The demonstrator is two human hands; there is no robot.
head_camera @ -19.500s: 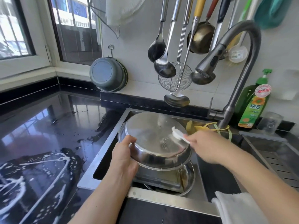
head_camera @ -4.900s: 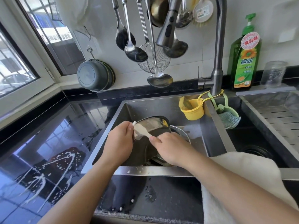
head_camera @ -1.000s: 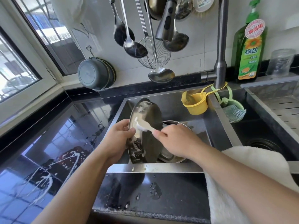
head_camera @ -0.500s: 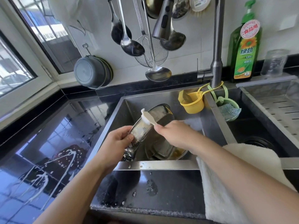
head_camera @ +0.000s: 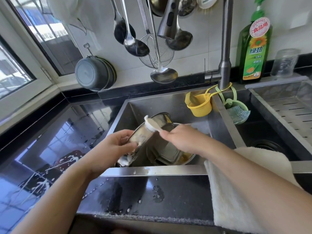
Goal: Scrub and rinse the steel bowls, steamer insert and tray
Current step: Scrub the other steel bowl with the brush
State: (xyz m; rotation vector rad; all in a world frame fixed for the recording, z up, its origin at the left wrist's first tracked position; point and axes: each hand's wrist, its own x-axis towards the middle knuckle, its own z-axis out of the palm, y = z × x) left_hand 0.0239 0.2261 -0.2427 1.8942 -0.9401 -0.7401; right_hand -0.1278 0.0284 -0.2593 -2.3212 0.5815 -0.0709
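Left grip holds tilted steel bowl; right grip brushes it

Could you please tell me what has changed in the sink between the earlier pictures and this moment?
The left hand has turned the steel bowl from dome-up above the sink to tilted on edge, low in the basin. The brush in the right hand has moved from the bowl's base to its upper rim. Both grips are unchanged; the tray below, yellow cup and towel stayed put.
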